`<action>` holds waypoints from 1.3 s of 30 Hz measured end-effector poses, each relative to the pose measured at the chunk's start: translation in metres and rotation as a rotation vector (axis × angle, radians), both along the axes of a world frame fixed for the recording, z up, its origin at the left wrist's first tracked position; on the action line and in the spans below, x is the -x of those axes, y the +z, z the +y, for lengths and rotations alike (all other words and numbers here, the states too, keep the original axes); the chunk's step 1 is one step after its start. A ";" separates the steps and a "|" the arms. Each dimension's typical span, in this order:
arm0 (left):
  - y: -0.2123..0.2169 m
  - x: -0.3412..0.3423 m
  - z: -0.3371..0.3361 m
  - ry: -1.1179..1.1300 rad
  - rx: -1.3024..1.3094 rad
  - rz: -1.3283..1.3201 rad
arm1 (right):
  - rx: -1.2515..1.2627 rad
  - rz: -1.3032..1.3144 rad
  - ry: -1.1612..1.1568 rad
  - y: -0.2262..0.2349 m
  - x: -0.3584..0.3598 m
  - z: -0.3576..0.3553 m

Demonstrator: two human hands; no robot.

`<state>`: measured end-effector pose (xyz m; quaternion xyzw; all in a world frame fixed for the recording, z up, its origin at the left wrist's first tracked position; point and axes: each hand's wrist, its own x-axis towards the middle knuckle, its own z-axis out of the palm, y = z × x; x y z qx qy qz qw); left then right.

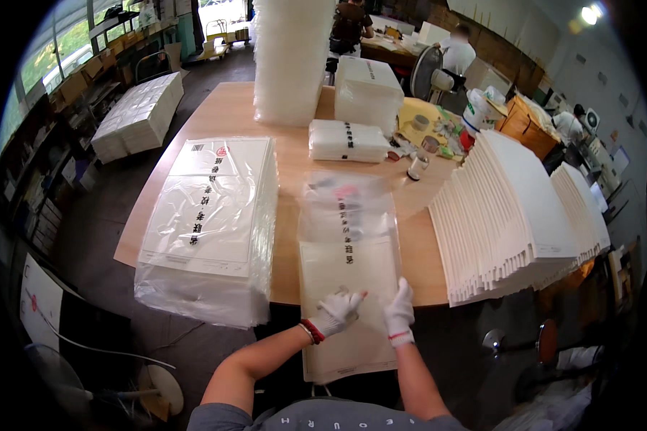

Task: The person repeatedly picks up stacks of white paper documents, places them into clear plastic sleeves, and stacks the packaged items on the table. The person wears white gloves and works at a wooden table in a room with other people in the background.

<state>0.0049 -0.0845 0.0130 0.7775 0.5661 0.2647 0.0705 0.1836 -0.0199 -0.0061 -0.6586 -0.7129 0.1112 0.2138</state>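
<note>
Your left hand and right hand are working at a light-looking, flexible sheet (the bag seeming slippery), best held by edges; whether fingers are gripping is unclear.

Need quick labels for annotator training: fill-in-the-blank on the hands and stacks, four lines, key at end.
1. The left hand and right hand both wear white ____.
2. The right hand is at the ____ edge of the sheet.
3. The bagged stack lies to the ____ of the sheet.
4. The round mark on top of the bagged stack is coloured ____.

Missing words: gloves; right; left; red.
</note>
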 end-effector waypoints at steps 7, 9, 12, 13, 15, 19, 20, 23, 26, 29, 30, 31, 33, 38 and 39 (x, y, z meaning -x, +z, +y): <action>-0.055 0.067 -0.017 0.538 -0.074 -0.085 | 0.243 -0.138 0.071 -0.016 0.003 0.038; -0.052 0.069 -0.018 0.665 0.230 -0.667 | 0.180 -0.088 0.109 -0.028 -0.017 0.030; -0.040 0.059 -0.055 0.709 0.378 -0.698 | 0.408 -0.110 0.238 -0.007 -0.028 -0.002; -0.041 0.055 -0.067 0.730 0.348 -0.589 | 0.525 -0.140 0.259 0.009 -0.030 -0.018; -0.032 0.042 -0.090 0.758 0.258 -0.309 | 0.542 0.031 0.317 0.021 -0.039 -0.046; -0.032 0.031 -0.144 0.663 0.185 -0.312 | 0.506 0.136 0.384 0.018 -0.062 -0.094; -0.034 0.031 -0.159 0.636 0.297 -0.359 | 0.508 0.118 0.398 0.019 -0.068 -0.105; 0.007 0.019 -0.193 0.584 0.321 -0.365 | 0.659 0.003 0.395 0.031 -0.085 -0.151; 0.014 0.022 -0.245 0.269 0.537 -0.569 | 0.456 -0.020 0.517 0.048 -0.100 -0.210; -0.007 0.025 -0.274 0.077 0.512 -0.760 | 0.000 0.045 0.761 0.025 -0.114 -0.244; -0.013 0.021 -0.273 0.118 0.529 -0.887 | 0.092 0.202 0.800 0.040 -0.110 -0.239; -0.018 0.015 -0.272 0.154 0.541 -1.021 | 0.032 0.050 0.882 0.044 -0.111 -0.228; 0.042 0.009 -0.237 0.447 0.443 -0.711 | -0.108 -0.008 0.675 0.041 -0.111 -0.203; 0.061 0.013 -0.214 0.219 0.155 -0.873 | 0.701 0.621 0.592 0.084 -0.144 -0.205; 0.060 0.009 -0.205 0.122 0.055 -0.783 | 0.692 0.839 0.385 0.070 -0.145 -0.200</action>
